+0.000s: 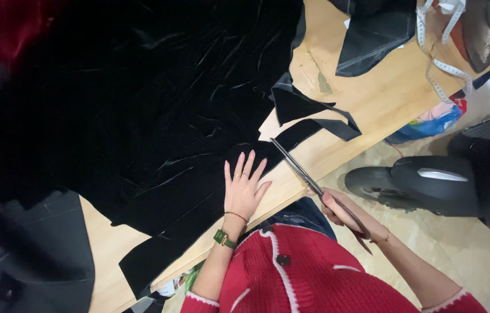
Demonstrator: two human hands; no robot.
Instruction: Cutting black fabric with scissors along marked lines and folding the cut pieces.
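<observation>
red knit sleeves frame the near edge of the view. right hand is closed around the handles of long scissors, held out past the worktop's near edge, over the tiled floor. the blades angle up and left from the hand, crossing the worktop edge, with the tip at the cut edge of the black velvet fabric; whether the blades are parted cannot be told. left hand lies flat and open on the fabric just left of the blades, fingers spread and pointing away, holding nothing, pressing the cloth close to the worktop's near edge; a green watch sits on that wrist.

the fabric covers most of the worktop and runs off the left and top of the frame. a narrow tongue of it trails along the near edge toward the lower left. beyond the scissor tip, a cut strip and pointed offcuts lie on bare wood, which stays open from there to the far right corner. further off lie another dark fabric piece, a white measuring tape and an iron at the far corner. off the worktop's right edge a dark scooter stands near on the floor, narrowing the room beside the right arm. black plastic bunches at the lower left.
</observation>
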